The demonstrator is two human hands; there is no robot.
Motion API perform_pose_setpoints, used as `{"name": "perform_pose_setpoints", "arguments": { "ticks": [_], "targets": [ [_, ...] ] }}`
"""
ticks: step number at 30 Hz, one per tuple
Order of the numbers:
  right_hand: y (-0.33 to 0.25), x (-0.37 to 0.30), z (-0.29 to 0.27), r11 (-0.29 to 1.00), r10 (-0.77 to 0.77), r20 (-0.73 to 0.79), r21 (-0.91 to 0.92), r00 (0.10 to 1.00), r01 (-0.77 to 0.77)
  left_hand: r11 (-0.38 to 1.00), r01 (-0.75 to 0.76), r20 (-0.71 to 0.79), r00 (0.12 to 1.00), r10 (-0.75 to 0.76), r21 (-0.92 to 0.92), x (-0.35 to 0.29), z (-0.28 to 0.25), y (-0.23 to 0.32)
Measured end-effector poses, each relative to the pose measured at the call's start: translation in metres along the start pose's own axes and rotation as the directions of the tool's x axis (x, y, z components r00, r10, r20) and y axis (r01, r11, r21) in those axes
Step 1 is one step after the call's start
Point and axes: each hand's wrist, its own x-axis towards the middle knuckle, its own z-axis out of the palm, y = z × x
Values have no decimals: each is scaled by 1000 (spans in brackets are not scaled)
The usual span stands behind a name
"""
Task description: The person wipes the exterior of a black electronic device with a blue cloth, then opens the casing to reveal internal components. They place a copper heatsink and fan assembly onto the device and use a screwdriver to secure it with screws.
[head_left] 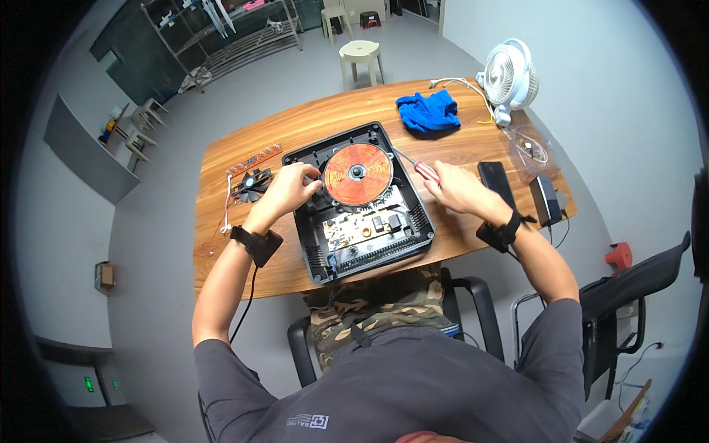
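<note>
At the wooden table (473, 229), the right hand (463, 189) held a red-and-white screwdriver (427, 172); the left hand (293, 189) curled narrowly beside the reddish coil (369, 186), its grip unclear to me. The black casing (421, 219) lay open between them, presumably keeping its insides reachable; a black fan (253, 187) sat farther left.

Perhaps workshop: opened appliance (362, 214) on wooden table (454, 247), screwdriver (426, 172), stools (360, 51) beyond

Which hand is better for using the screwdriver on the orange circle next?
Probably the right hand: it holds the screwdriver, whose shaft end is near the orange disc. The left hand is at the disc's left edge.
</note>
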Motion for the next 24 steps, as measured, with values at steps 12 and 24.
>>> {"name": "perform_pose_setpoints", "arguments": {
  "ticks": [12,24],
  "targets": [
    [47,9,76,977,207,-46,63,977,-204,999,39,-50,998,-39,-12,43,40,-33],
    [26,15,73,950,294,23,-116,955,-290,995,100,-60,993,-100,9,60,58,-36]
  ]
}}
